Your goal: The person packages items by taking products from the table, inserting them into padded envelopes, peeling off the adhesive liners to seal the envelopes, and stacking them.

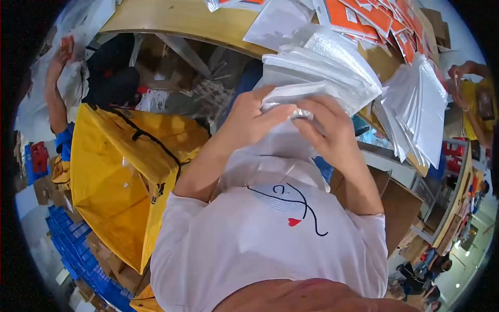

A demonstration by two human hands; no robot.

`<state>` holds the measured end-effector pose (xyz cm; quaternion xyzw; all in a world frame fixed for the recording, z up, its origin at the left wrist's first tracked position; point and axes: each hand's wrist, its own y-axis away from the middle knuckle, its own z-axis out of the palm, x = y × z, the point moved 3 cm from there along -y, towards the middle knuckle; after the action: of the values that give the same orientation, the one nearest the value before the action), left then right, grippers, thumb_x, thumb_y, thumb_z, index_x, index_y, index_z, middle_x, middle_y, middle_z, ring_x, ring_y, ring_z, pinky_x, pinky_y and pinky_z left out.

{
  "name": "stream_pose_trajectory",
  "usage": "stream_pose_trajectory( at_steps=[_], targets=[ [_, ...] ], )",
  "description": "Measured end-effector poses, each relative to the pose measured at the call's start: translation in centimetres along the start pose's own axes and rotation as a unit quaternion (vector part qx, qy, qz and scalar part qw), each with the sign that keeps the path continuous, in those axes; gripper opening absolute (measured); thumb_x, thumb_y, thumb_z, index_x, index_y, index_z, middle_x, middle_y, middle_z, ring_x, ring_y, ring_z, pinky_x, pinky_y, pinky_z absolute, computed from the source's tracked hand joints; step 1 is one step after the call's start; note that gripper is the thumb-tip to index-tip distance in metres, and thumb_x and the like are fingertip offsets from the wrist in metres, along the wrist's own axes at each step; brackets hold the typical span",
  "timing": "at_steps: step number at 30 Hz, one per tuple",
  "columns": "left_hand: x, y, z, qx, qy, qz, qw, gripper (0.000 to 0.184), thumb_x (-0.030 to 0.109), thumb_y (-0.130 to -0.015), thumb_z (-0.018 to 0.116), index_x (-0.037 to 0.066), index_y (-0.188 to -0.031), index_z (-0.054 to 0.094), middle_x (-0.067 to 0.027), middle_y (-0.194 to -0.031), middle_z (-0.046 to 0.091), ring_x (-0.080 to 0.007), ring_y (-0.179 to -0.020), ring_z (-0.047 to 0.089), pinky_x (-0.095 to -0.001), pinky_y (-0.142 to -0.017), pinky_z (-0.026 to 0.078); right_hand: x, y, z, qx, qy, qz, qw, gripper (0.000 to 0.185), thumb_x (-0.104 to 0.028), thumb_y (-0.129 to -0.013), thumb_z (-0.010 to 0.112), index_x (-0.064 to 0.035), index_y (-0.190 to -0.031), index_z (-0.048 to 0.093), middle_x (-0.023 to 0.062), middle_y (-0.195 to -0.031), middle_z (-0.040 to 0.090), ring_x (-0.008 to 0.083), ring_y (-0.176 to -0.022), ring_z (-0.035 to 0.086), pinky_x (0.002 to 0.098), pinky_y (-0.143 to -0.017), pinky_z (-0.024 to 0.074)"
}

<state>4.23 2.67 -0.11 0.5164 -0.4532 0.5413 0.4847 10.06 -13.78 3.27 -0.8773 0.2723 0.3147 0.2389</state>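
One white bubble mailer (pixel 297 92), clamped between our left hand (pixel 252 119) and right hand (pixel 332 127); beyond it we see more stacked mailers (pixel 317 65), orange packets (pixel 364 18) on the table (pixel 202 18).

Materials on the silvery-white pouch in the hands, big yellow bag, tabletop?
Silvery-white pouch: probably metallised plastic film, glossy; bright, crinkled glints at its edge.
Yellow bag: likely coated fabric or tarpaulin, low sheen; creased, sheet-like panels.
Tabletop: wood or wood-look laminate, smooth, satin; even yellow-brown surface, can't tell which.
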Motion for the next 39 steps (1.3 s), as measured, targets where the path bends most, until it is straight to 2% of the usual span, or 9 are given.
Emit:
stream_pose_trajectory(
  at_steps=[2,7,14,19,25,31,34,35,39],
  targets=[
    [0.4,0.2,-0.2,0.011,-0.011,-0.019,1.000,0.025,0.010,-0.082,0.062,0.001,-0.105,0.062,-0.0044,-0.088,0.066,-0.0115,-0.071,0.053,-0.0232,-0.064,0.044,-0.6,-0.3,0.1,0.140,0.012,-0.056,0.989,0.024,-0.003,-0.075,0.067,-0.0027,-0.099,0.066,0.0092,-0.095,0.060,0.0217,-0.078,0.054,0.0271,-0.069,0.0446],
    [-0.6,0.0,0.7,-0.026,-0.225,0.101,0.969,0.025,0.010,-0.082,0.062,0.000,-0.105,0.062,-0.0087,-0.088,0.066,-0.0170,-0.069,0.055,-0.0260,-0.065,0.045,-2.2,-1.5,1.8,0.137,0.014,-0.147,0.980,0.019,0.000,-0.075,0.065,-0.0019,-0.094,0.067,0.0087,-0.092,0.060,0.0208,-0.077,0.054,0.0281,-0.069,0.0447],
    [-0.2,-0.8,0.3,0.044,-0.079,0.040,0.995,0.024,0.007,-0.079,0.062,0.000,-0.102,0.061,-0.0122,-0.088,0.064,-0.0244,-0.069,0.056,-0.0283,-0.065,0.045,3.5,6.3,-6.8,0.413,-0.135,0.182,0.882,0.009,-0.001,-0.083,0.056,-0.0015,-0.090,0.062,0.0044,-0.086,0.059,0.0128,-0.078,0.051,0.0233,-0.075,0.0402],
    [0.0,-0.6,1.8,0.007,-0.183,0.124,0.975,0.024,0.007,-0.078,0.062,0.001,-0.101,0.062,-0.0111,-0.090,0.064,-0.0247,-0.071,0.056,-0.0283,-0.065,0.045,0.1,5.4,-2.6,0.234,0.011,0.028,0.972,0.020,-0.002,-0.077,0.064,0.0000,-0.097,0.066,0.0089,-0.088,0.062,0.0190,-0.076,0.055,0.0260,-0.068,0.0450],
    [0.6,-0.4,3.3,-0.042,-0.308,0.219,0.925,0.021,0.007,-0.081,0.061,0.002,-0.101,0.063,-0.0092,-0.091,0.063,-0.0214,-0.072,0.056,-0.0281,-0.064,0.044,-0.9,1.9,0.2,0.200,0.028,-0.121,0.972,0.024,-0.003,-0.071,0.068,-0.0029,-0.095,0.067,0.0064,-0.085,0.060,0.0180,-0.071,0.054,0.0274,-0.065,0.0444],
    [0.1,-0.9,0.8,-0.017,-0.202,0.148,0.968,0.019,0.005,-0.081,0.061,0.001,-0.099,0.064,-0.0086,-0.090,0.063,-0.0198,-0.071,0.055,-0.0275,-0.062,0.043,6.8,11.7,-8.3,0.499,-0.117,0.214,0.832,0.013,-0.003,-0.084,0.061,-0.0013,-0.097,0.063,0.0059,-0.086,0.065,0.0123,-0.072,0.057,0.0223,-0.066,0.0457],
    [-0.3,-0.9,0.1,-0.015,-0.150,0.115,0.982,0.019,0.003,-0.080,0.061,0.001,-0.098,0.064,-0.0085,-0.090,0.063,-0.0197,-0.072,0.055,-0.0269,-0.063,0.043,7.1,15.4,-10.4,0.160,0.366,0.416,0.817,0.027,-0.005,-0.082,0.064,0.0021,-0.108,0.062,0.0088,-0.087,0.066,0.0148,-0.073,0.058,0.0241,-0.066,0.0468],
    [-0.4,-0.9,-0.1,-0.021,-0.132,0.108,0.985,0.019,0.003,-0.080,0.061,0.001,-0.098,0.064,-0.0085,-0.090,0.063,-0.0196,-0.072,0.055,-0.0265,-0.063,0.043,6.8,15.2,-10.0,0.159,0.365,0.417,0.817,0.027,-0.005,-0.082,0.064,0.0021,-0.108,0.062,0.0088,-0.087,0.066,0.0148,-0.073,0.058,0.0241,-0.066,0.0468],
    [-0.1,-0.4,0.3,-0.053,-0.095,0.093,0.990,0.018,0.000,-0.080,0.060,0.000,-0.097,0.065,-0.0082,-0.090,0.063,-0.0193,-0.074,0.055,-0.0255,-0.066,0.043,4.4,13.0,-5.5,0.324,-0.035,0.339,0.883,0.032,-0.004,-0.080,0.065,0.0005,-0.111,0.062,0.0080,-0.095,0.064,0.0142,-0.074,0.057,0.0243,-0.067,0.0468]
  ],
)
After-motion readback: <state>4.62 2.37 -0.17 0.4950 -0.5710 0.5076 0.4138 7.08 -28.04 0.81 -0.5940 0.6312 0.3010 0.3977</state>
